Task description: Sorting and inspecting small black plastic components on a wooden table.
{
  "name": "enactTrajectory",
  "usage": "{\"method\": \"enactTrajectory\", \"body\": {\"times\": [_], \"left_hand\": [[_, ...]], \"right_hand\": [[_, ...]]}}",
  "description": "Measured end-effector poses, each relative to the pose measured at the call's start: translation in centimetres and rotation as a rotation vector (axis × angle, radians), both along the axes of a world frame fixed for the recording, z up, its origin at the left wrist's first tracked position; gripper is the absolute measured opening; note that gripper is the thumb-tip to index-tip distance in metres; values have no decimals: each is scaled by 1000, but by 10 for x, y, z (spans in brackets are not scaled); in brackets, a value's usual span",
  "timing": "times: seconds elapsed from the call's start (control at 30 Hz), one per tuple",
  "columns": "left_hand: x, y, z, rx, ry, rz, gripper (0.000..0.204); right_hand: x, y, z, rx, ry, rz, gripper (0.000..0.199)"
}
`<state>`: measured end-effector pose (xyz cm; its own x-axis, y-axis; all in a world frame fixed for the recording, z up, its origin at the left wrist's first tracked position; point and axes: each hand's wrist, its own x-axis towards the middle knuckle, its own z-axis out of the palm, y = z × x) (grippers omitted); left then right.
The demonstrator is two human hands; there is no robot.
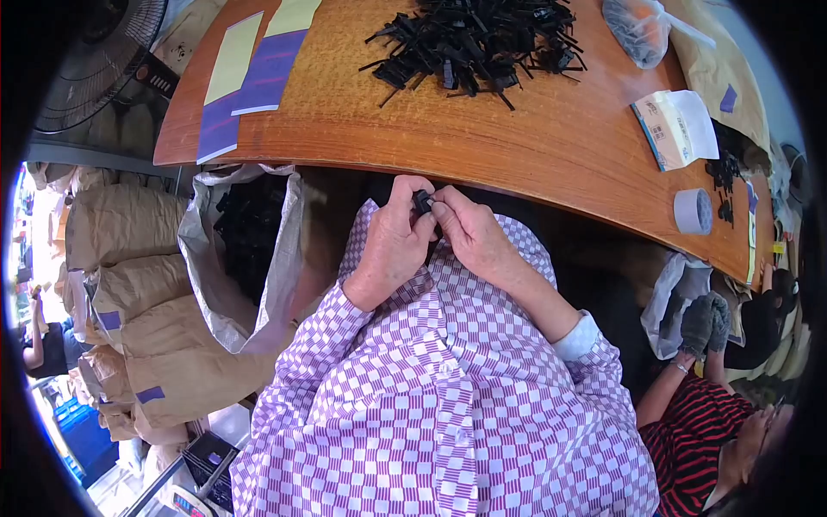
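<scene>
Both hands meet just below the near edge of the wooden table (534, 146), and between them sits a small black plastic part (422, 202). The left hand (394, 246) pinches it from the left with thumb and fingertips curled in tight; the right hand (472, 234) closes on it from the right, fingertips touching the same piece. So both hands are grasping that one part, held over the lap of the purple checked shirt (439, 405), just off the table's rim and not resting on the wood.

Up on the tabletop, a big heap of black plastic pieces (478, 39) lies near the far side, well apart from the hands, with a wide stretch of bare wood between the heap and the curved near edge. To the left of the heap, strips of purple and yellow paper (250, 73) run to the table's left edge. To the right, a tissue pack (676, 129) and a roll of tape (693, 211) sit close to the rim, and a clear plastic bag (637, 30) lies near the far edge.

Below the table's left corner, an open grey sack (245, 250) with dark pieces inside stands just beside the left forearm. Brown paper sacks (138, 293) crowd the floor further left. At lower right, another person in a red striped top, with gloved hands (702, 323), works beside a second bag, near the right elbow.
</scene>
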<state>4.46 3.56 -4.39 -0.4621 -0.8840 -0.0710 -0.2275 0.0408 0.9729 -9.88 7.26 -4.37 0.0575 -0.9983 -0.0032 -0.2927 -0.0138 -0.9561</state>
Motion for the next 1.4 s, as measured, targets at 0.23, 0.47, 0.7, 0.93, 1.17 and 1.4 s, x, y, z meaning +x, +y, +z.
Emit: {"method": "enactTrajectory", "body": {"times": [0.23,0.47,0.7,0.93,1.17,1.4], "left_hand": [[-7,1,5,-472,-235,64,25],[-4,-3,3,-32,225,133,27],[10,-10,33,560,752,47,35],[16,-8,27,632,654,-160,42],[12,-7,29,726,630,-304,45],[7,-8,18,366,346,-316,45]], "right_hand": [[2,-1,-2,-3,0,-53,16],[1,0,-1,-29,-253,-106,21],[-6,1,6,153,-644,-31,21],[-13,-1,5,134,-809,-4,21],[-20,-1,-4,264,-839,130,33],[-21,-6,-4,244,-606,2,22]]}}
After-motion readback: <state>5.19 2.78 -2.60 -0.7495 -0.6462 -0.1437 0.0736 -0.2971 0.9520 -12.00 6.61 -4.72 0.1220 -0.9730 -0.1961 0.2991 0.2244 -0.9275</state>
